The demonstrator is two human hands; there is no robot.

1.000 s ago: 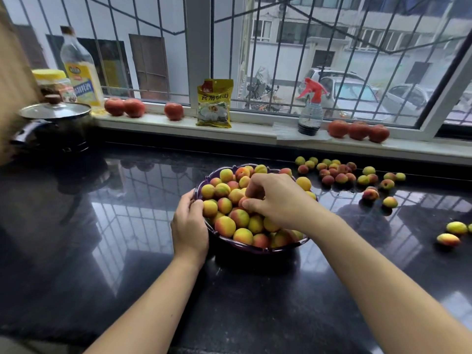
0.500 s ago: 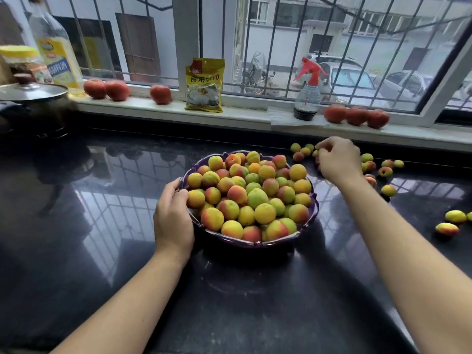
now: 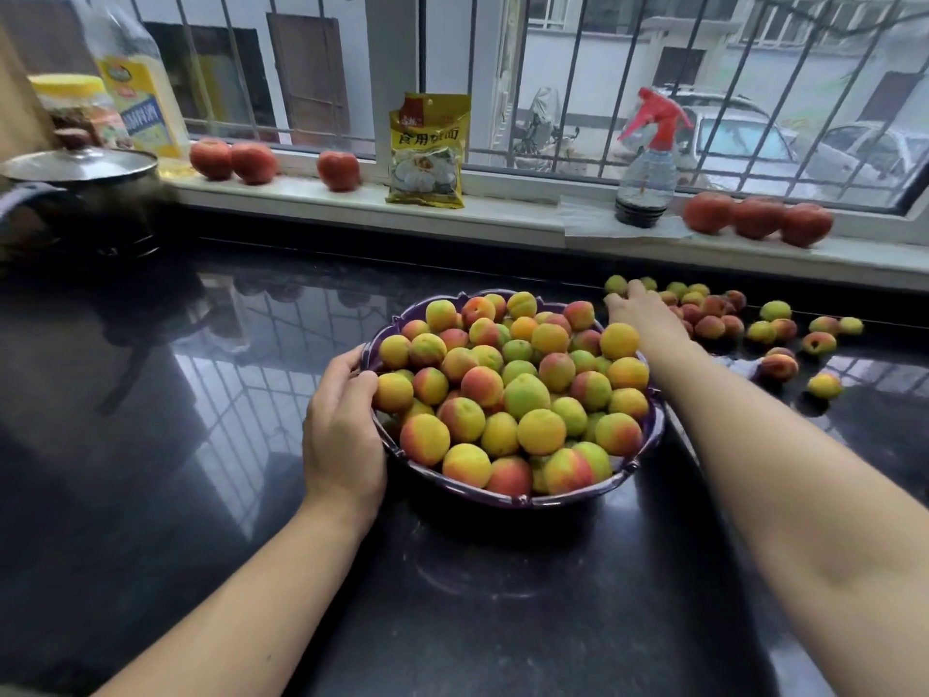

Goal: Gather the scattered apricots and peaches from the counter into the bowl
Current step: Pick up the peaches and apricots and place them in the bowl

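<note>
A purple bowl (image 3: pixel 507 500) stands mid-counter, heaped with yellow, red and green apricots and peaches (image 3: pixel 523 394). My left hand (image 3: pixel 342 435) grips the bowl's left rim, thumb over the edge against a fruit. My right hand (image 3: pixel 646 316) reaches past the bowl's far right rim, its fingers stretched onto the near end of a cluster of scattered fruit (image 3: pixel 714 324) by the wall. Whether a fruit sits under the palm is hidden. Loose single fruits (image 3: pixel 824 384) lie further right.
The counter (image 3: pixel 201 445) is glossy black. A lidded pot (image 3: pixel 75 193) stands far left with an oil bottle (image 3: pixel 135 93) behind it. On the sill are red fruits (image 3: pixel 231 161), a yellow packet (image 3: pixel 427 153) and a spray bottle (image 3: pixel 648 168).
My right hand left the top of the fruit heap and moved back and right to the scattered cluster. My left hand stayed on the bowl's rim.
</note>
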